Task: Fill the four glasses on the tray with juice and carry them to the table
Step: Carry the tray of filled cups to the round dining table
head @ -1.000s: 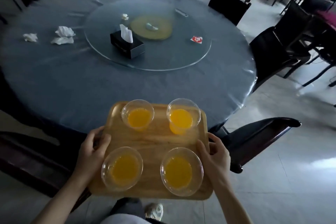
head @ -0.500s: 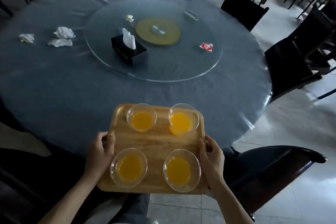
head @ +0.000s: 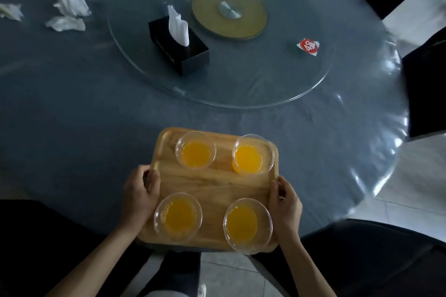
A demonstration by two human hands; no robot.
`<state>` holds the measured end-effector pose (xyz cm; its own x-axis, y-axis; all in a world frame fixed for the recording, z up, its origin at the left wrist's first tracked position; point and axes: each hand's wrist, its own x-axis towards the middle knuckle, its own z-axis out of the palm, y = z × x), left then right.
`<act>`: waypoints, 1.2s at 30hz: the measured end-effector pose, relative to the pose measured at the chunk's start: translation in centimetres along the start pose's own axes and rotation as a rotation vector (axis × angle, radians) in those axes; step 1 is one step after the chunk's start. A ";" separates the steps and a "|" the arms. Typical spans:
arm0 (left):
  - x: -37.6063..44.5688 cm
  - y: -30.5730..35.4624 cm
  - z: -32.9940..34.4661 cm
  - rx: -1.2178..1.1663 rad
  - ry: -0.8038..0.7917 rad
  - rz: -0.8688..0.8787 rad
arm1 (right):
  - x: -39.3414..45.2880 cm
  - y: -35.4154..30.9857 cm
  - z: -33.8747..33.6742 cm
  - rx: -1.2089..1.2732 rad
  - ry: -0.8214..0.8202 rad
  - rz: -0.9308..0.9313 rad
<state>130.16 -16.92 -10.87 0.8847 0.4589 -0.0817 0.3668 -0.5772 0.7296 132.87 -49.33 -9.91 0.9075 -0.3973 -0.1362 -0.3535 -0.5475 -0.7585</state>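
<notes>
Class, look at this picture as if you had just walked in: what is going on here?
A person grips a wooden tray by its two sides, left hand on one edge, right hand on the other. Four clear glasses on it all hold orange juice. The tray's far end is over the round table; whether it rests there cannot be told. On the table's glass turntable stands a black tissue box, with crumpled tissues off to the left.

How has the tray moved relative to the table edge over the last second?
Yes. The tray has gone forward over the table: before, only its far end crossed the near edge; now most of it lies over the tabletop.
</notes>
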 end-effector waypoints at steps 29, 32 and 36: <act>3.0 -1.6 2.7 0.138 0.066 0.079 | 4.7 0.3 3.1 -0.208 0.025 -0.186; 3.1 -1.0 2.2 0.118 0.032 0.007 | 4.8 0.2 3.1 -0.241 0.021 -0.171; 3.4 -0.7 1.4 0.115 -0.028 -0.070 | 5.1 -0.1 3.0 -0.323 0.020 -0.126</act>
<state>133.31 -15.93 -12.56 0.8628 0.4827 -0.1501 0.4573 -0.6187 0.6388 138.19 -49.08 -12.46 0.9451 -0.3245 -0.0394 -0.2955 -0.7966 -0.5273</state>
